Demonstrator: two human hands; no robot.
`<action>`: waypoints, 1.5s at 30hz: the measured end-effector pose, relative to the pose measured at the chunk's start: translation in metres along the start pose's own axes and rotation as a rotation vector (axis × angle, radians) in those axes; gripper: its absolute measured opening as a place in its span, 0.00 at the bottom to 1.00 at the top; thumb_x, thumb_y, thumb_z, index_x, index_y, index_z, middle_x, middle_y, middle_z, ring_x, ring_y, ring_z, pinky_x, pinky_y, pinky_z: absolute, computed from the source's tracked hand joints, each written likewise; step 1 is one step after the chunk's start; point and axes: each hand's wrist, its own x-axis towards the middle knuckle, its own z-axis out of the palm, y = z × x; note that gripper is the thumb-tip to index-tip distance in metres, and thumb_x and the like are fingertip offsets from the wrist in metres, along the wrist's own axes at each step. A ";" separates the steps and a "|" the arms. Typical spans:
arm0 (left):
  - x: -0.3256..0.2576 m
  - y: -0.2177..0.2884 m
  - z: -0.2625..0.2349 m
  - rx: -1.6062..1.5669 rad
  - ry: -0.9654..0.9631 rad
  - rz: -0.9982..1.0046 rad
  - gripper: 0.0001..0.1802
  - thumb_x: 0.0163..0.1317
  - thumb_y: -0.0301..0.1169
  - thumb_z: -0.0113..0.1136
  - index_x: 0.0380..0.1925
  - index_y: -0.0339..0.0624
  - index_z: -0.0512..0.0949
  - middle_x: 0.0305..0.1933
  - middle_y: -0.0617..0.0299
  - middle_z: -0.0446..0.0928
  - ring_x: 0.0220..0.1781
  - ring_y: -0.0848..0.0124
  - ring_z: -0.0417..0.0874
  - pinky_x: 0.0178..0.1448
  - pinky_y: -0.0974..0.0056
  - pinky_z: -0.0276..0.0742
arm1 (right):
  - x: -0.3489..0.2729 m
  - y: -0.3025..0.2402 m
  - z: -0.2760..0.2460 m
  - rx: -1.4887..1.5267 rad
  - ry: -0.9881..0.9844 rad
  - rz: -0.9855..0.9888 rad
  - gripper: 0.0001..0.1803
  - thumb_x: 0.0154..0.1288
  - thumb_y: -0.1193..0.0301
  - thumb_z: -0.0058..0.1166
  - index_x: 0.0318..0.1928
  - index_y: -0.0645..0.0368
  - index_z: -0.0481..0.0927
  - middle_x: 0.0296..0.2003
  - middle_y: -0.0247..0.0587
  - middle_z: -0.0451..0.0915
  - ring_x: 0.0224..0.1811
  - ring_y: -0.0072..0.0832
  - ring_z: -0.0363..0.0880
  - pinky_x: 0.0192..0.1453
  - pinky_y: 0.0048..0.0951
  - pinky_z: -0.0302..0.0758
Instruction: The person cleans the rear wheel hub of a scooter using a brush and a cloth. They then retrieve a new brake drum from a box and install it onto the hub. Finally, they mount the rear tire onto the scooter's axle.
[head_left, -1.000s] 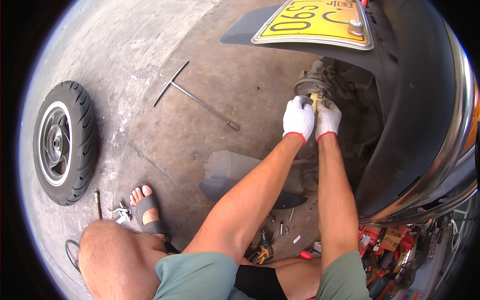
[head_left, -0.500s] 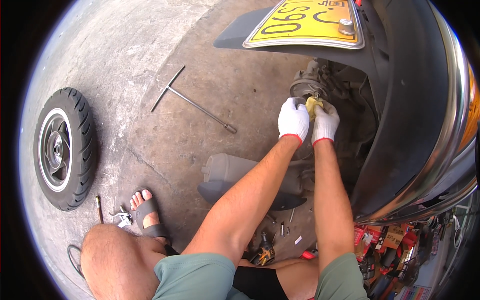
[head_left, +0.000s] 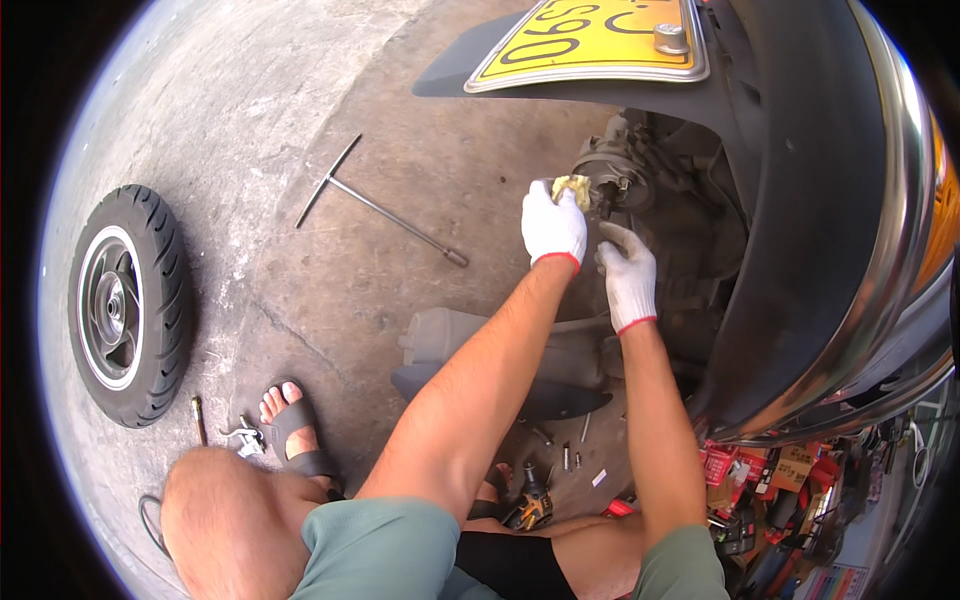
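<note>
My left hand [head_left: 554, 222], in a white knit glove with a red cuff, is closed on a crumpled pale yellow rag [head_left: 574, 186]. The rag is just left of the greasy wheel hub [head_left: 612, 165] at the scooter's rear. Below the hub is my gloved right hand [head_left: 629, 268], its fingertips darkened. Its fingers are bent and apart, with nothing visible in them. A gap separates the two hands. Above them juts the dark rear fender [head_left: 440, 72] with a yellow number plate [head_left: 600, 45].
A removed wheel with tyre [head_left: 172, 310] stands at the left. A T-handle socket wrench [head_left: 390, 219] lies on the concrete. Under my forearms is the grey exhaust muffler [head_left: 440, 335]. A power drill [head_left: 533, 500], small sockets [head_left: 566, 458] and a brake lever part [head_left: 247, 437] lie nearer me.
My left hand has moved left with the rag, away from the hub's front. My right hand has let go of the rag and drawn back slightly toward me.
</note>
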 end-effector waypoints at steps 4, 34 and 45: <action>0.012 -0.006 0.008 0.009 -0.044 0.147 0.14 0.63 0.30 0.61 0.48 0.42 0.80 0.49 0.45 0.79 0.53 0.48 0.81 0.59 0.52 0.76 | -0.041 -0.014 -0.018 -0.213 -0.137 -0.049 0.16 0.67 0.78 0.55 0.54 0.67 0.82 0.49 0.48 0.82 0.51 0.35 0.83 0.60 0.32 0.77; 0.012 0.009 0.036 0.213 0.097 0.156 0.22 0.58 0.39 0.63 0.48 0.36 0.77 0.49 0.40 0.79 0.53 0.46 0.81 0.57 0.50 0.77 | -0.146 -0.013 -0.078 -0.176 -0.423 0.127 0.15 0.69 0.81 0.52 0.54 0.66 0.81 0.49 0.42 0.79 0.54 0.28 0.81 0.61 0.27 0.75; 0.009 -0.006 0.029 0.030 0.062 0.188 0.22 0.62 0.40 0.64 0.49 0.35 0.78 0.48 0.42 0.81 0.52 0.48 0.83 0.59 0.54 0.77 | -0.142 -0.022 -0.071 -0.276 -0.480 0.109 0.15 0.69 0.80 0.52 0.54 0.64 0.81 0.49 0.42 0.80 0.53 0.29 0.81 0.60 0.28 0.75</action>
